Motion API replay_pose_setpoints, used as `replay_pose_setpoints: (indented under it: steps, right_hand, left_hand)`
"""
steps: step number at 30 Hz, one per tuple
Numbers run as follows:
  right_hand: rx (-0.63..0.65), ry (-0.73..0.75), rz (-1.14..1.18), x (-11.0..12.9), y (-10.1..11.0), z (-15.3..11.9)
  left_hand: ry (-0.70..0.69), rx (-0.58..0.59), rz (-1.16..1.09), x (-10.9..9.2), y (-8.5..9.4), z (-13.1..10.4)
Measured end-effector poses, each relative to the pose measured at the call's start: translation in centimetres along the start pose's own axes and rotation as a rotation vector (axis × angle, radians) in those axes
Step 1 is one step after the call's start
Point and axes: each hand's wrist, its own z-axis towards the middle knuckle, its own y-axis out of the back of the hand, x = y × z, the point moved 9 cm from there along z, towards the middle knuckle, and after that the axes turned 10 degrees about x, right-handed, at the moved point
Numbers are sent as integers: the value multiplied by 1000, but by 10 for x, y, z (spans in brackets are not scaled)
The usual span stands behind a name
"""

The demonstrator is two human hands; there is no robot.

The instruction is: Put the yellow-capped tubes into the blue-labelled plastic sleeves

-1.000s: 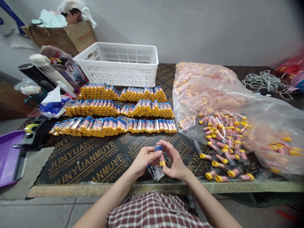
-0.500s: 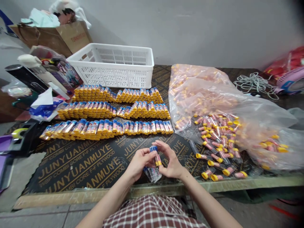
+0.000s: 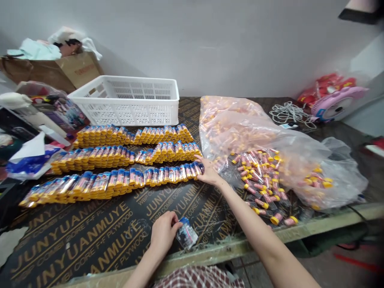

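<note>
Stretched to the right end of the front row of small tubes [image 3: 114, 180], my right hand [image 3: 209, 172] has its fingers closed round a blue-and-yellow tube [image 3: 199, 168]. The tubes have blue tops and yellow caps and stand packed side by side. By the near table edge, my left hand [image 3: 164, 231] has thumb and fingers pinched at the left corner of a small stack of clear printed sleeves [image 3: 187, 236]. How many sleeves it grips cannot be made out.
Behind the rows stands a white plastic basket [image 3: 129, 112]. At right, a large clear bag [image 3: 234, 124] spills loose yellow-capped tubes [image 3: 264, 176]. White cord [image 3: 289, 113] and a pink fan [image 3: 339, 105] lie beyond. Bottles and a paper bag [image 3: 79, 72] crowd the left.
My right hand has gone from the near edge to the end of the front row with the tube. My left hand has lowered onto the sleeves. The view has shifted right.
</note>
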Motion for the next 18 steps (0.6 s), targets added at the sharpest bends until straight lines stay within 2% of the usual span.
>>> replay_pose_setpoints:
  steps: [2,4,7,9,12,15,18]
  right_hand:
    - [-7,-42,-60,-7,7,-6]
    - [-62,-144,-131,-25,27,-17]
    - [-172,-383,-244,-69,65,-45]
    - [-191,-522,-307,-97,84,-66]
    - [-133,-611,-355,-124,92,-84]
    - [-74,-606,-351,-131,90,-86]
    - [-66,-565,-300,-124,91,-82]
  left_hand:
    - [-4,23,8,0,-1,1]
    - [-16,43,29,-1,-1,2]
    - [-54,42,48,-2,0,1]
    - [-65,28,36,-1,0,-1]
    - [-69,-23,7,0,4,-2]
    - [-76,-71,-72,1,11,1]
    - [-36,-31,-399,12,15,6]
